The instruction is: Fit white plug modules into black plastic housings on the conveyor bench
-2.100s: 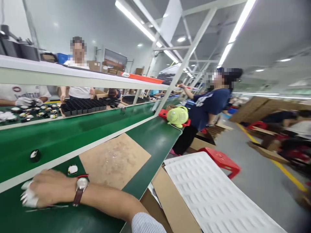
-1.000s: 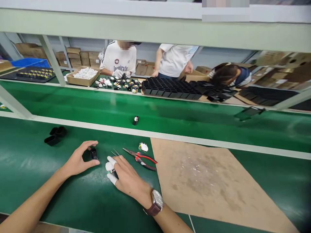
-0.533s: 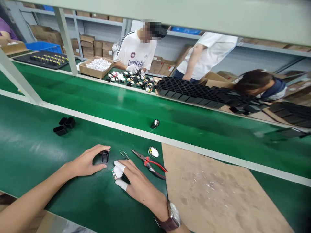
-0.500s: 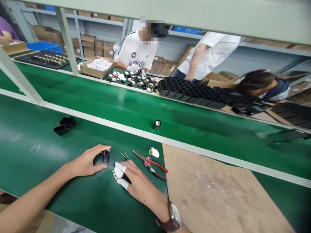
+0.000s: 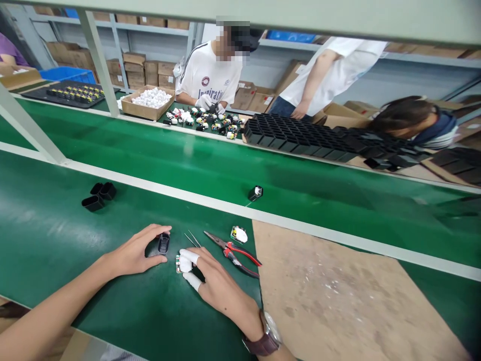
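Note:
My left hand (image 5: 131, 253) has its thumb and forefinger around a small black plastic case (image 5: 164, 243), its open end facing up. Close to its right, my right hand (image 5: 218, 286) pinches a small circuit board (image 5: 184, 263) with a white blob on it, between thumb and finger in white finger cots. Two thin metal prongs (image 5: 193, 239), like tweezers, stick out beyond the right hand; their other end is hidden. Red-handled long-nose pliers (image 5: 233, 254) lie beside that hand. A second circuit board (image 5: 239, 234) with a white blob rests above the pliers.
Three black cases (image 5: 98, 195) stand at left. Brown cardboard (image 5: 349, 291) covers the right of the bench. Beyond a white rail (image 5: 169, 193), a filled black case (image 5: 256, 193) sits on the green belt (image 5: 180, 160). Across it, a co-worker (image 5: 214, 75) handles parts near stacked black cases (image 5: 300, 135).
The filled black case on the belt has shifted right. The circuit board in my right hand has turned slightly and moved a little right. My left hand stays on its case.

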`<state>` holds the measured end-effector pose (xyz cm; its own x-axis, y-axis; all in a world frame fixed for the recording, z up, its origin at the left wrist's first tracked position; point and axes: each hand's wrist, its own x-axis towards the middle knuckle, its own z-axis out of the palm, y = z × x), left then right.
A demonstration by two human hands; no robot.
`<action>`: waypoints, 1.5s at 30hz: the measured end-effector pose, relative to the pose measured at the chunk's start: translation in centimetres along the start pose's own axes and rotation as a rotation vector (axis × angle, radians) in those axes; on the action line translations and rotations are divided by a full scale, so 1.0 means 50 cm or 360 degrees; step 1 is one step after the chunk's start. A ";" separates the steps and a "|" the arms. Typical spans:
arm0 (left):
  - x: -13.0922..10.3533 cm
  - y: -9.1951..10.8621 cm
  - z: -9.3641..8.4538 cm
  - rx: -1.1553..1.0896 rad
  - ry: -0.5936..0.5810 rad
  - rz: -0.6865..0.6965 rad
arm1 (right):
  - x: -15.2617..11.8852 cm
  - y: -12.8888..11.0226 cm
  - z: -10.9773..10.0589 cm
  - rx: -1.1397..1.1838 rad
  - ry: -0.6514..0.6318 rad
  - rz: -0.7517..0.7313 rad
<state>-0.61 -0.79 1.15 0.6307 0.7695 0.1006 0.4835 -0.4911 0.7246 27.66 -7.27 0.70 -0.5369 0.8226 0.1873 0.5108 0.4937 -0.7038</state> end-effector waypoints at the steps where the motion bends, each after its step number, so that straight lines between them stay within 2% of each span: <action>1: 0.000 0.000 0.001 0.0003 0.0003 -0.0008 | 0.000 -0.001 0.000 -0.0016 0.0009 0.0007; 7: 0.000 -0.003 0.005 0.0007 0.0012 -0.0031 | -0.009 -0.004 0.003 -0.0260 -0.0019 0.0094; 10: -0.001 -0.005 0.008 0.0015 0.0026 -0.0025 | -0.007 -0.007 0.010 -0.0307 0.0036 0.0100; 15: -0.001 -0.004 0.015 0.0015 0.0068 0.0012 | 0.005 -0.025 0.023 -0.0309 0.0339 0.0037; 18: 0.000 0.002 0.023 0.0034 0.0103 0.0135 | 0.010 -0.042 0.021 -0.0219 0.0559 -0.0059; 23: -0.001 0.013 0.035 0.0044 0.0120 0.0326 | 0.012 -0.054 0.018 -0.0318 0.0683 -0.0160; 32: -0.004 0.021 0.032 0.0061 0.0084 0.0284 | 0.011 -0.052 0.030 -0.0627 0.0647 -0.0156; 38: -0.004 0.018 0.034 0.0051 0.0004 0.0246 | 0.011 -0.055 0.026 -0.0656 0.0503 -0.0108; 45: -0.003 0.022 0.040 0.0136 0.0025 0.0297 | 0.016 -0.070 0.017 -0.0703 0.0409 -0.0114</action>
<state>1.02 -2.28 0.57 0.7053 0.6675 0.2388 0.4091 -0.6583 0.6319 24.86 -8.62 2.73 -0.4270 0.7976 0.4260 0.7435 0.5778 -0.3366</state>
